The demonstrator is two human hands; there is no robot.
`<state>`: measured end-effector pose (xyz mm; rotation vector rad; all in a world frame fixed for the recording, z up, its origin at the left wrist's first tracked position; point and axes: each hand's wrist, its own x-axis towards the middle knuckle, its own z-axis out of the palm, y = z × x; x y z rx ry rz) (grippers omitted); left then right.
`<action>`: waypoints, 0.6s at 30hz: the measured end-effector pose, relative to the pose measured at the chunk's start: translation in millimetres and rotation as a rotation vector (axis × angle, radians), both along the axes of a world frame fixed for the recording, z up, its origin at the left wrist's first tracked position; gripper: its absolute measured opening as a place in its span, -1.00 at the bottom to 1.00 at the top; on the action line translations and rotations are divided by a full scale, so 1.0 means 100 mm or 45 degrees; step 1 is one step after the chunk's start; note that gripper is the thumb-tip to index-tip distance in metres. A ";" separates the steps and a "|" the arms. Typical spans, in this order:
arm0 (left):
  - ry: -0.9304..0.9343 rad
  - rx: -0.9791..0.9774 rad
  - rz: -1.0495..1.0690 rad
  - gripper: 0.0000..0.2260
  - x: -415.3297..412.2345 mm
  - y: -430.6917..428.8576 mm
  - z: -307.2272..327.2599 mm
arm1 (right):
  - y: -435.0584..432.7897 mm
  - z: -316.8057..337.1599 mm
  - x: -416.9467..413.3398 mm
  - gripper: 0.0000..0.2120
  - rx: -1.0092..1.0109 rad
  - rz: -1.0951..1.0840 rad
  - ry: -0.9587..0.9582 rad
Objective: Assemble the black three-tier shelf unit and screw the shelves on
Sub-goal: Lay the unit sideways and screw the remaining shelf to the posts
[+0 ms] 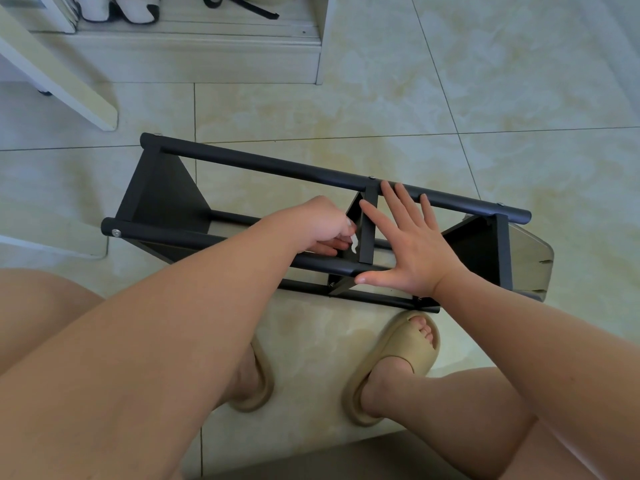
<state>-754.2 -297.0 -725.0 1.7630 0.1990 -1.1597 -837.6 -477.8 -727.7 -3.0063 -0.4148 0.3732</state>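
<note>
The black three-tier shelf unit (263, 162) lies on its side on the tiled floor, its round poles running left to right. Three black shelf panels stand between the poles: left (162, 188), middle (367, 230) and right (485, 244). My left hand (322, 225) reaches between the poles beside the middle shelf, fingers curled around a small pale object (354, 244), likely a tool, mostly hidden. My right hand (412, 244) lies flat with fingers spread, pressing on the middle shelf edge and the near pole. Screw heads show on the pole ends (116, 232).
My feet in beige slippers (401, 355) stand just in front of the unit. A white furniture leg (62, 81) slants at the top left. A low pale cabinet base (194, 53) with shoes on it lies at the back. Bare tile extends to the right.
</note>
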 end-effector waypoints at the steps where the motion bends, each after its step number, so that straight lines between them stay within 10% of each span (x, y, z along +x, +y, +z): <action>1: -0.036 0.003 0.022 -0.95 -0.01 -0.02 0.01 | 0.00 0.00 0.00 0.12 0.002 0.000 -0.001; 18: -0.050 0.008 0.120 -0.91 -0.02 -0.07 0.08 | -0.02 -0.03 0.00 0.11 0.010 0.003 -0.033</action>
